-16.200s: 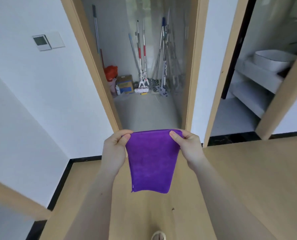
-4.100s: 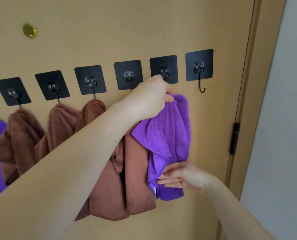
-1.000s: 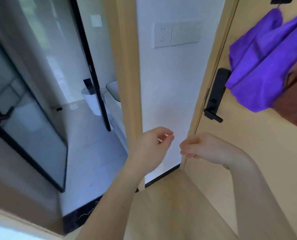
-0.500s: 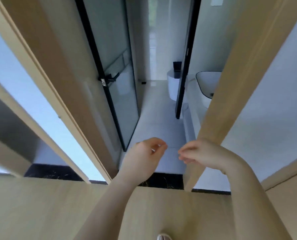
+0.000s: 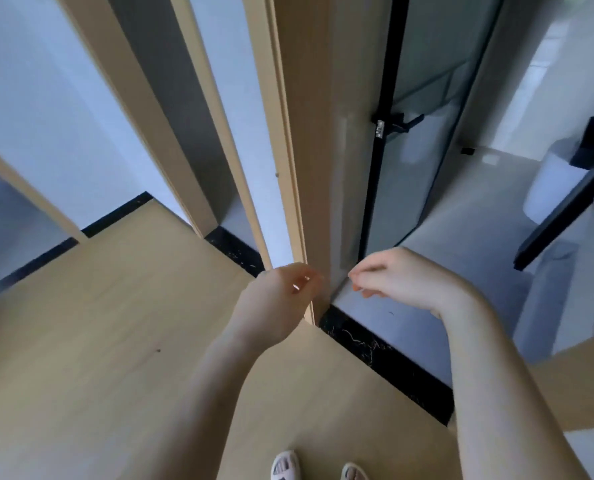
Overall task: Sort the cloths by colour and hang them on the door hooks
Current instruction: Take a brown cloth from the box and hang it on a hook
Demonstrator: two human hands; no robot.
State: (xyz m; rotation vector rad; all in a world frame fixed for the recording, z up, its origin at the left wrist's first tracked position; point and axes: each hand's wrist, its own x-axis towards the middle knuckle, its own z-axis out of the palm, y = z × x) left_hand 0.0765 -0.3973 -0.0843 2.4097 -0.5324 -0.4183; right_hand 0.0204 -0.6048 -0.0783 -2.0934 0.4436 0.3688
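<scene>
The left hand (image 5: 281, 299) and right hand (image 5: 399, 282) hover loosely curled, empty (no cloth in view); cloth, probably soft and limp, wants pinching by a corner.

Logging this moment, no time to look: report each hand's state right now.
Left hand: open, fingers loosely curled, holding nothing.
Right hand: open, fingers loosely curled, holding nothing.
</scene>
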